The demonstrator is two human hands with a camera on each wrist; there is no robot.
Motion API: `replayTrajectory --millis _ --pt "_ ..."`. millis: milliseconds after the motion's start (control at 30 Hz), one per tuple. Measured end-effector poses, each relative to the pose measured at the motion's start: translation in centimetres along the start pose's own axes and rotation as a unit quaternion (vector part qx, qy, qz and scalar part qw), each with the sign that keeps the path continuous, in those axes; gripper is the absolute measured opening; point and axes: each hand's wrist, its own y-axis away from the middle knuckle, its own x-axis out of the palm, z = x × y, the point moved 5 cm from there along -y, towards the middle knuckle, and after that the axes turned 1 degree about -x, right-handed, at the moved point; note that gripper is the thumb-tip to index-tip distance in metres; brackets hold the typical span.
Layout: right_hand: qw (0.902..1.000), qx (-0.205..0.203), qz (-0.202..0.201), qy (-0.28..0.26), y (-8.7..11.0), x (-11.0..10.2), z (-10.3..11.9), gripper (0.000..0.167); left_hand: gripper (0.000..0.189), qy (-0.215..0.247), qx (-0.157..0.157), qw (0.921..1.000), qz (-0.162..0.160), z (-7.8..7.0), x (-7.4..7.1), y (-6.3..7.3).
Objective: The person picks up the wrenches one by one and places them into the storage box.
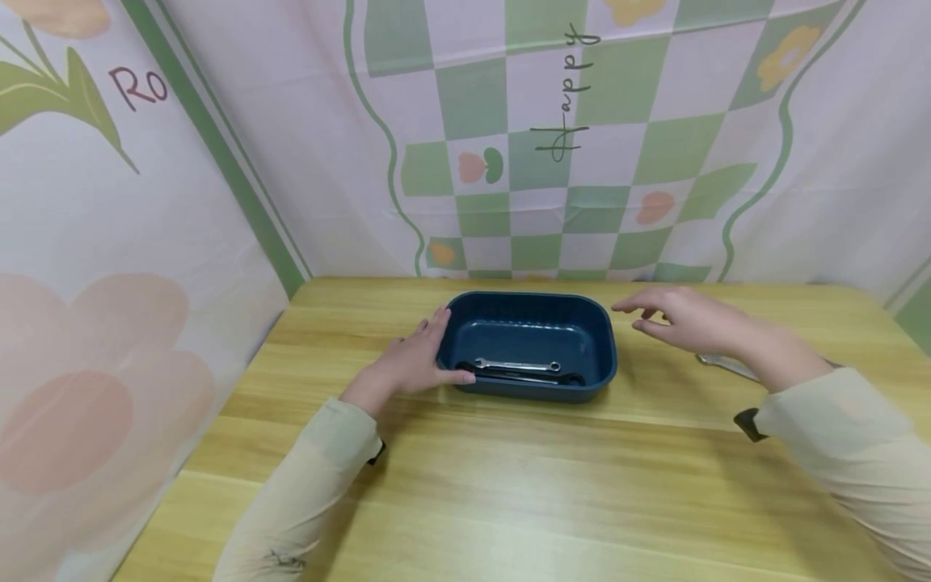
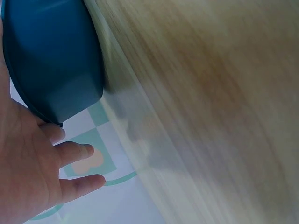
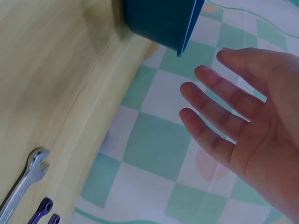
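A dark blue rectangular plastic bin (image 1: 531,393) stands on the wooden table. Inside it, along the front wall, lie a silver combination wrench (image 1: 518,366) and a longer dark tool (image 1: 575,378) that looks like a wrench. My left hand (image 1: 410,360) rests on the bin's left end, thumb at the front rim. In the left wrist view its fingers are spread and fairly straight beside the bin's wall. My right hand (image 1: 687,318) hovers off the bin's right end with loosely bent, separated fingers. Nothing is in its palm in the right wrist view.
On the table to the right, partly behind my right forearm, lies a silver wrench (image 1: 727,366). Beside it, in the right wrist view, show two purple tool ends (image 3: 44,207). A green-and-white checked curtain (image 1: 538,162) hangs behind the table's far edge.
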Motion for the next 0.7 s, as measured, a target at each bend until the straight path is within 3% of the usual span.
replayTrajectory --millis 700 --pt "0.9983 0.048 0.029 0.016 3.8 0.2 -4.1 0.033 0.126 -0.004 -0.003 1.0 -0.001 0.0 0.0 0.1"
